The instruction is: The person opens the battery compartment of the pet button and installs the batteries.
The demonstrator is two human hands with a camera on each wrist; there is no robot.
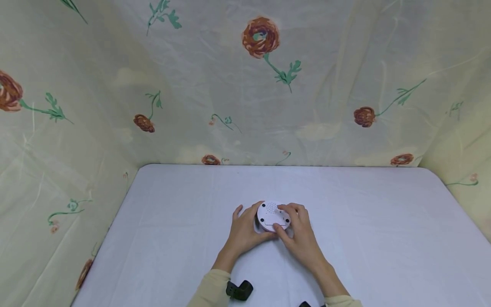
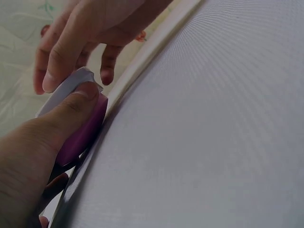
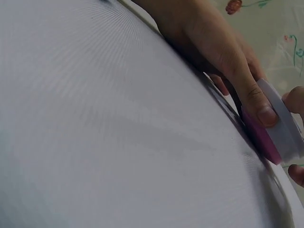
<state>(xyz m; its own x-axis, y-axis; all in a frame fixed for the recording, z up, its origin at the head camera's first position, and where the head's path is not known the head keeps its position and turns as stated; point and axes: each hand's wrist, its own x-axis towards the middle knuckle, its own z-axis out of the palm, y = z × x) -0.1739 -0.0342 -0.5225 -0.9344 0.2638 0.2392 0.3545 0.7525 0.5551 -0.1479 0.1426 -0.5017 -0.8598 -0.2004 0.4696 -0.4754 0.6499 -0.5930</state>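
A round white device (image 1: 270, 218) lies face down, its underside showing speaker holes, small dark feet and a rectangular cover outline. Its lower part is purple (image 2: 85, 135), as the left wrist view shows. My left hand (image 1: 244, 230) grips it by the rim, thumb along the near side and fingers round the far left side. Over its right part is my right hand (image 1: 301, 236), the index finger touching the underside near the holes. The right thumb (image 3: 297, 175) appears just off the near rim in the right wrist view. The device's face is hidden.
A white-covered table (image 1: 172, 213) with rounded far corners lies under both hands. Flowered cloth (image 1: 215, 76) hangs behind it and at both sides. Dark wrist-worn devices sit at the cuffs, the left one (image 1: 241, 291) showing more fully.
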